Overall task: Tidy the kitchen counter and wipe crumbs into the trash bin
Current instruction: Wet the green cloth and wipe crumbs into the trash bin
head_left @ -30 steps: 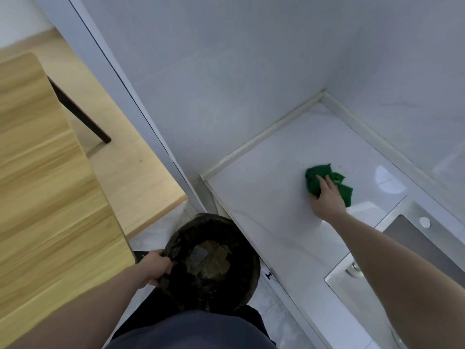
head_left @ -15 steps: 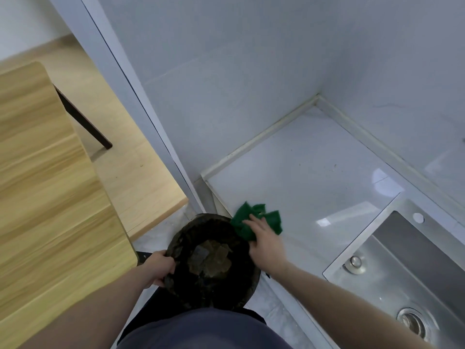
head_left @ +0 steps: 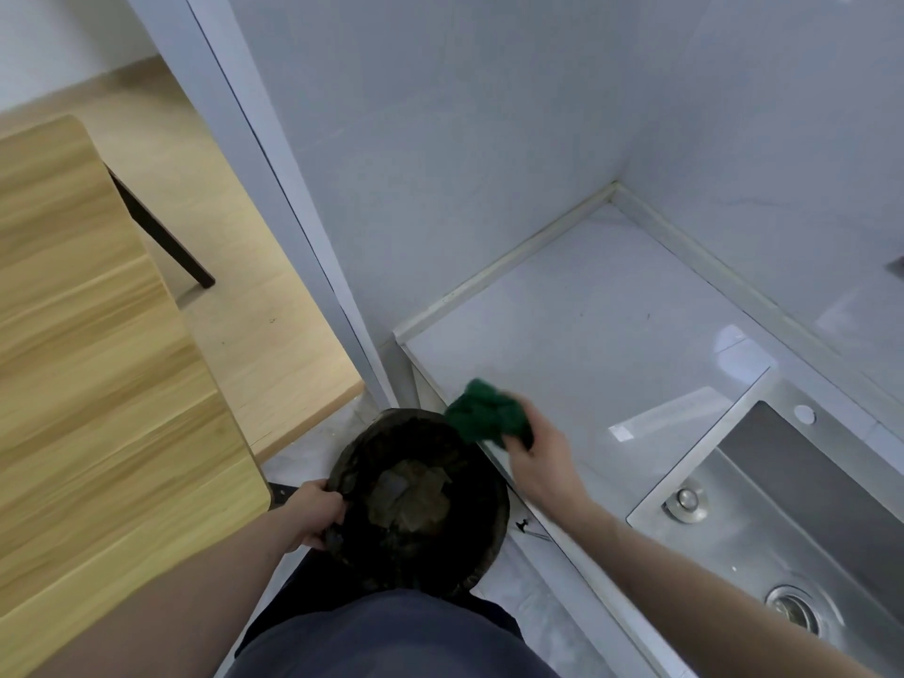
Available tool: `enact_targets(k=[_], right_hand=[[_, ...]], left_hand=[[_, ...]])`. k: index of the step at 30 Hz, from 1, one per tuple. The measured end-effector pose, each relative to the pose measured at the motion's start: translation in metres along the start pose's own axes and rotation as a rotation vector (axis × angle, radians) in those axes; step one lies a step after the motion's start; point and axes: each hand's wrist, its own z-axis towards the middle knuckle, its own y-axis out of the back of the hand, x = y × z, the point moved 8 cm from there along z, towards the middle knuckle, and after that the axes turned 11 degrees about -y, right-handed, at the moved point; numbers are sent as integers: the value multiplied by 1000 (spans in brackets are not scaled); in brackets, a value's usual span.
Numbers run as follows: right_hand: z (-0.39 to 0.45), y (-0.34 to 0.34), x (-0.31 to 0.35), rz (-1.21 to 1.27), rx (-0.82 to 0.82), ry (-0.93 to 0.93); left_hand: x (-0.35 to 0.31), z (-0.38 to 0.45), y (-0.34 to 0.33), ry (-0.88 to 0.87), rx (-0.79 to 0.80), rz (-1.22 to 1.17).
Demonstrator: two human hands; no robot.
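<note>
Left hand grip on trash bin rim, perhaps paper scraps inside, right hand clutching green cloth

Bare forearms, dark grey-blue garment

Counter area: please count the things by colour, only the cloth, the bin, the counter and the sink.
Green: 1, cloth
Black: 1, trash bin
White: 1, counter
Steel grey: 1, sink
Total: 4
</note>
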Motion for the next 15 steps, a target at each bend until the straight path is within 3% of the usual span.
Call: enact_targets(k=[8, 15], right_hand=[[77, 157, -31, -44, -448, -112], [107, 242, -87, -90, -628, -331]], left_hand=[[2, 9, 2, 4, 11, 6], [3, 17, 5, 32, -1, -11]])
